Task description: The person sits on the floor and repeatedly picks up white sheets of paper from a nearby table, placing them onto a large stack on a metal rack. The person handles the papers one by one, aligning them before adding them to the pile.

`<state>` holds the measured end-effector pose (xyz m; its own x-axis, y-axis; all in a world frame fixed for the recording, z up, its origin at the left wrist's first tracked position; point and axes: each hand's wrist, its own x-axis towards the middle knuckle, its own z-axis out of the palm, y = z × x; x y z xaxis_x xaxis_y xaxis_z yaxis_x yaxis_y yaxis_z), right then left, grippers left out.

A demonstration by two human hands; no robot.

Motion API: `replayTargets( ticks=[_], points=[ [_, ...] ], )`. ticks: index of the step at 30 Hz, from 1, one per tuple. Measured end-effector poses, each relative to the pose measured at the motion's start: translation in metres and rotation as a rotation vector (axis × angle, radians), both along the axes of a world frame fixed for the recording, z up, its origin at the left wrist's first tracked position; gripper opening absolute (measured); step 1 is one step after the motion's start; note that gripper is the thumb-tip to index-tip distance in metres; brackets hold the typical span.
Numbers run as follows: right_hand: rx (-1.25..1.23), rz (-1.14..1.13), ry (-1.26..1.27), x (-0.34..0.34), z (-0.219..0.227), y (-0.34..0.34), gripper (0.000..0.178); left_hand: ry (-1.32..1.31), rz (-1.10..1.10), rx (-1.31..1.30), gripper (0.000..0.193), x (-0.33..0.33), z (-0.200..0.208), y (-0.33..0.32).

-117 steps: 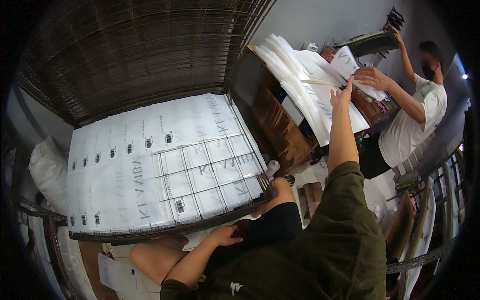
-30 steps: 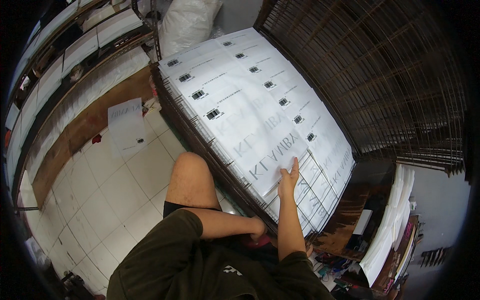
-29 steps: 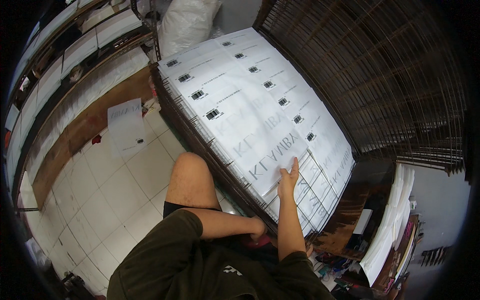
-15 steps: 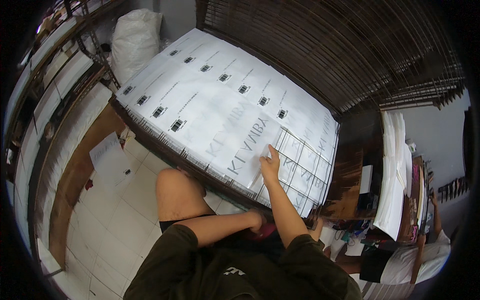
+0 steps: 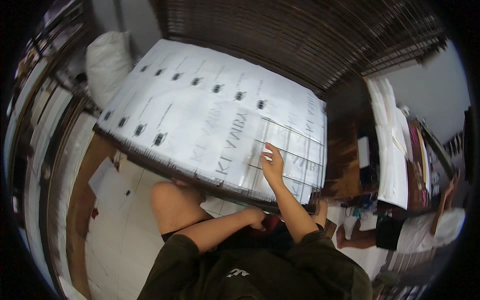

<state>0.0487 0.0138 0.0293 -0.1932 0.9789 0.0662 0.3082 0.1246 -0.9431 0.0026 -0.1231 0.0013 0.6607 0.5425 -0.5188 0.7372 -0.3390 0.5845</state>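
Note:
Printed white sheets [image 5: 195,105] lie side by side across a dark wire rack [image 5: 150,160] in front of me, with large letters and small black marks on them. At the rack's right end, dark grid lines [image 5: 287,131] cross the sheets. My right hand [image 5: 272,162] is over the near left part of this grid, fingers apart and partly bent, nothing visible in them. Whether it touches the sheet is unclear. Down by my lap, my left hand [image 5: 255,218] rests beside a dark red thing [image 5: 270,223]; its fingers are mostly hidden.
More wire racks [image 5: 280,50] stand raised behind the sheets. A stuffed white sack [image 5: 107,65] is at the far left, near shelves. One loose sheet [image 5: 110,180] is on the floor. Stacked white sheets [image 5: 387,150] stand at right, near another person [image 5: 417,232].
The whole view has shifted, so the rack sits further left. My right hand's pointing finger has relaxed and its fingers have spread. My left hand stays by my lap.

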Motion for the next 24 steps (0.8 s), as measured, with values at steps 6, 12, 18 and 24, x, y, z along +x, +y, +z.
replayTargets(
  ticks=[6, 12, 18, 24],
  points=[
    [0.177, -0.108, 0.055, 0.076, 0.062, 0.032, 0.049, -0.105, -0.034, 0.008, 0.06, -0.001, -0.025, 0.007],
    [0.539, -0.321, 0.227, 0.187, 0.147, 0.062, 0.048, -0.071, -0.012, -0.068, 0.063, 0.003, -0.01, 0.014],
    [0.638, -0.747, 0.481, 0.302, 0.242, 0.068, 0.047, -0.101, 0.019, -0.028, 0.066, 0.0, -0.024, 0.01],
    [0.591, -1.022, 0.82, 0.444, 0.273, 0.12, 0.082, -0.078, 0.013, -0.083, 0.069, 0.002, -0.019, 0.013]
  ],
)
